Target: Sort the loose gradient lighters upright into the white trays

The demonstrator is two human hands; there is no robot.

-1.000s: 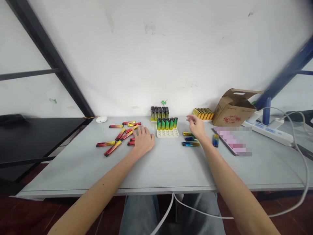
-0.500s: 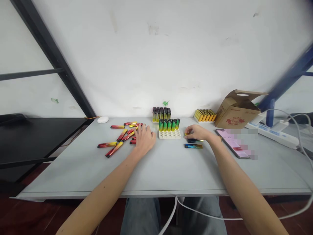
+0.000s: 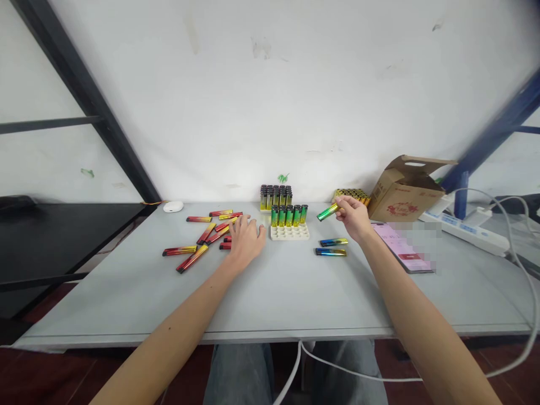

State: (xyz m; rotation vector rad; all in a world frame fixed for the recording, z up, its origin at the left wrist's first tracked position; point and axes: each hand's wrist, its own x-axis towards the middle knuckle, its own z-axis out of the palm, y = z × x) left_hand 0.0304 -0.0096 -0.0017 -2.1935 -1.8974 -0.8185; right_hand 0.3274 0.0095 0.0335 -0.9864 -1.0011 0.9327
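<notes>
A green-and-yellow lighter (image 3: 328,212) is pinched in my right hand (image 3: 353,216), held tilted above the table. Below it lie two blue-and-gold lighters (image 3: 331,252). My left hand (image 3: 246,239) rests on the table with fingers spread, beside several scattered red-and-yellow lighters (image 3: 193,259), partly covering some of them. Between the hands stands a white tray (image 3: 289,233) with holes; a row of upright green-and-yellow lighters (image 3: 289,216) fills its back edge. Another tray behind it holds upright dark-topped lighters (image 3: 275,197).
Behind my right hand are packed yellow lighters (image 3: 353,195) beside an open cardboard box (image 3: 400,194). A phone (image 3: 403,247), a power strip (image 3: 468,232) and white cables lie to the right. A white earbud case (image 3: 172,206) sits at the back left.
My right hand has lifted the green-and-yellow lighter off the table, moving up and slightly right. The two blue-and-gold lighters are now uncovered. My left hand has stayed almost in place.
</notes>
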